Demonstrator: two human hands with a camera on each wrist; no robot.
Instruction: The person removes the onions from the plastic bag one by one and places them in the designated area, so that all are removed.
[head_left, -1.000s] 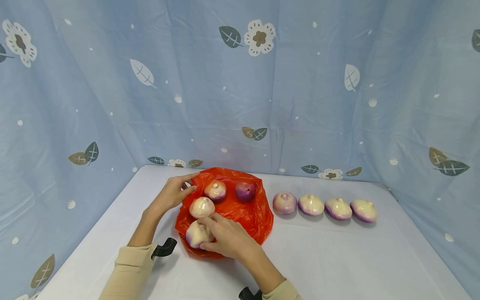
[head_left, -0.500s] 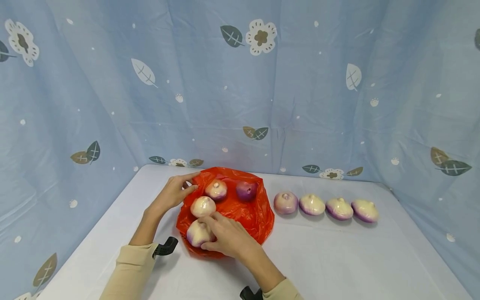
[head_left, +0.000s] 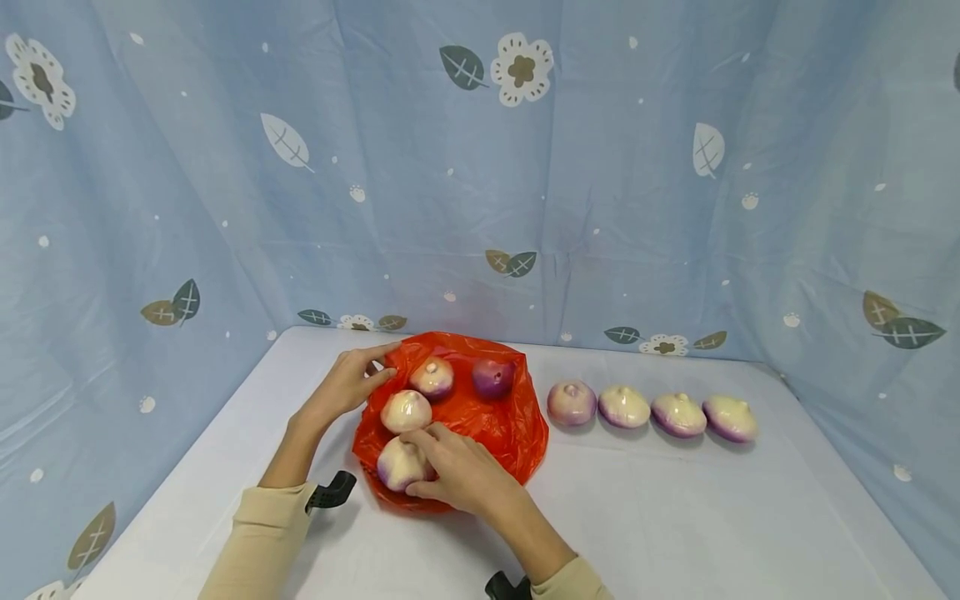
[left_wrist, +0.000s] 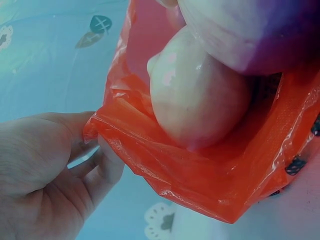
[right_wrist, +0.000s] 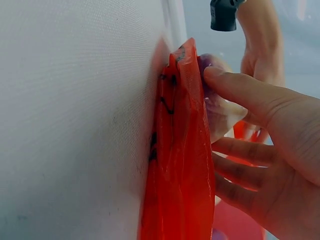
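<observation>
Pinching the rim of a red plastic bag (head_left: 517, 437) at its ten o'clock with the left hand (head_left: 348, 385), above a black wrist mount (head_left: 332, 490). Gripping a white-and-purple onion (head_left: 399, 467) at the bag's eight o'clock with the right hand (head_left: 467, 472), hiding part of it and of the near rim. Crowded inside by a pale onion (head_left: 407, 412) at nine, a cream onion (head_left: 432, 378) at eleven and a deep-purple onion (head_left: 492, 379) at one. Flanked outside, at three o'clock, by four onions in a row (head_left: 624, 407) on a white table (head_left: 675, 517), before a blue leaf-print curtain (head_left: 420, 200).
</observation>
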